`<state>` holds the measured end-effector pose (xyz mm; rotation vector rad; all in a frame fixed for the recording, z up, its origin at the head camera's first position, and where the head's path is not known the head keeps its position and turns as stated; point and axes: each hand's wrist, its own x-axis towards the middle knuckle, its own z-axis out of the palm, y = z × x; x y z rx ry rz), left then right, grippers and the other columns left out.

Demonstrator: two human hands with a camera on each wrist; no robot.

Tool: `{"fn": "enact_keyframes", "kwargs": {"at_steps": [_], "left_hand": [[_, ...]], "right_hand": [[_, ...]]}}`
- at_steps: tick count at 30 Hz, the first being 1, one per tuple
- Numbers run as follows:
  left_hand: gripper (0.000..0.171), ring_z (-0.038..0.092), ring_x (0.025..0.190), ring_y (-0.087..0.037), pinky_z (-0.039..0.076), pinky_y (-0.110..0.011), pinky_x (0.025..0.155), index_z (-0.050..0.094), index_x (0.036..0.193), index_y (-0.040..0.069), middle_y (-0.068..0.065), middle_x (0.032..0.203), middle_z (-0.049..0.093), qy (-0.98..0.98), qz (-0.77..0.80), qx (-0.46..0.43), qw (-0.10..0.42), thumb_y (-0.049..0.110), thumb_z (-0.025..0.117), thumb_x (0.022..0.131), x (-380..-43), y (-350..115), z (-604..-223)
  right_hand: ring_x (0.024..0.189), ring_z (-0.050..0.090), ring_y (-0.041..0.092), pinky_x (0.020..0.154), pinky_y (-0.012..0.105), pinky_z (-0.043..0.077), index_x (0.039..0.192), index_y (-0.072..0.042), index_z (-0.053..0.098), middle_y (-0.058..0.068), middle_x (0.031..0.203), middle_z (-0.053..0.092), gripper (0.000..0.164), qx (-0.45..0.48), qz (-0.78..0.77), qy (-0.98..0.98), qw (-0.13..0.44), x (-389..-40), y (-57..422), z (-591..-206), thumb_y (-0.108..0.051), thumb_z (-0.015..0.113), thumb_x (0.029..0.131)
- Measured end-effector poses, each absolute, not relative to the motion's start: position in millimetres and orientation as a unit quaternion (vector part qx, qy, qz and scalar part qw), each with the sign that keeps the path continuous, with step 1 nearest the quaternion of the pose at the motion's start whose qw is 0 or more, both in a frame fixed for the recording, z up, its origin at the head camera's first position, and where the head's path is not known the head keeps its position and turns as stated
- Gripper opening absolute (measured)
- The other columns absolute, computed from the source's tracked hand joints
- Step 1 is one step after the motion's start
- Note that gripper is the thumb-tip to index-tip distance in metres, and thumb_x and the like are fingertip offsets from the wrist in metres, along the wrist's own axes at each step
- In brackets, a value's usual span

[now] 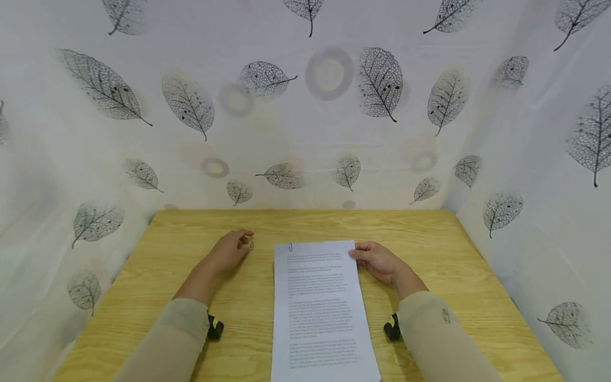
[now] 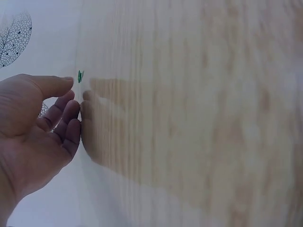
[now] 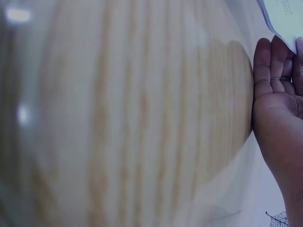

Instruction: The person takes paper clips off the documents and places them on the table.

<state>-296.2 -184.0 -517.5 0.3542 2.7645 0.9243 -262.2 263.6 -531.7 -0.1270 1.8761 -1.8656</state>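
A stack of printed paper [image 1: 317, 307] lies on the wooden table, with a blue paper clip [image 1: 290, 247] on its top edge left of centre. My right hand [image 1: 379, 263] pinches the stack near its upper right corner; in the right wrist view, fingers sit under the paper's corner [image 3: 286, 21]. To the left of the stack, my left hand [image 1: 230, 250] rests low over the table, fingers loosely bent, holding nothing. Just beyond its fingertips is a small green paper clip [image 2: 80, 76], which appears apart from the thumb in the left wrist view.
The wooden table [image 1: 157, 276] ends at a pale curtain [image 1: 296, 138] with a leaf print, which hangs behind it and along both sides. A black device [image 1: 215, 328] is strapped to the left wrist, and another [image 1: 393, 327] to the right.
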Motion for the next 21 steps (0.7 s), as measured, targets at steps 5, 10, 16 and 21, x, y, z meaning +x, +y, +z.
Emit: {"fn": "enact_keyframes", "kwargs": {"at_steps": [5, 10, 16, 21], "left_hand": [[0.047, 0.062, 0.133, -0.044, 0.051, -0.060, 0.116, 0.054, 0.155, 0.005, -0.025, 0.149, 0.059, 0.933, 0.336, 0.105, 0.080, 0.011, 0.050, 0.109, -292.2, -182.8, -512.8], [0.048, 0.061, 0.134, -0.043, 0.053, -0.058, 0.114, 0.055, 0.155, 0.008, -0.022, 0.151, 0.057, 0.924, 0.369, 0.085, 0.055, 0.008, 0.048, 0.107, -285.5, -178.3, -506.3], [0.039, 0.063, 0.128, -0.039, 0.057, -0.053, 0.107, 0.059, 0.147, 0.007, -0.019, 0.146, 0.060, 0.907, 0.410, 0.087, 0.033, 0.010, 0.050, 0.110, -276.8, -167.4, -500.0], [0.035, 0.064, 0.130, -0.039, 0.057, -0.054, 0.109, 0.060, 0.144, 0.007, -0.017, 0.145, 0.063, 0.893, 0.441, 0.085, 0.030, 0.016, 0.050, 0.112, -269.3, -154.8, -496.6]], "right_hand": [[0.102, 0.067, 0.011, 0.089, 0.023, 0.056, 0.113, -0.003, 0.076, -0.005, 0.109, 0.078, 0.015, -0.046, -0.685, 0.684, 0.244, -262.3, 262.7, -532.4, -0.010, 0.064, 0.108], [0.100, 0.067, 0.011, 0.087, 0.024, 0.055, 0.111, -0.005, 0.076, -0.006, 0.107, 0.079, 0.014, -0.050, -0.689, 0.680, 0.245, -261.1, 261.5, -531.3, -0.009, 0.063, 0.109], [0.102, 0.068, 0.011, 0.088, 0.023, 0.056, 0.118, 0.000, 0.075, -0.005, 0.110, 0.079, 0.018, -0.051, -0.687, 0.682, 0.244, -259.1, 261.4, -529.4, -0.009, 0.063, 0.109], [0.102, 0.067, 0.011, 0.088, 0.023, 0.055, 0.118, 0.000, 0.074, -0.005, 0.110, 0.078, 0.018, -0.051, -0.686, 0.684, 0.242, -259.9, 262.8, -530.1, -0.010, 0.062, 0.110]]}}
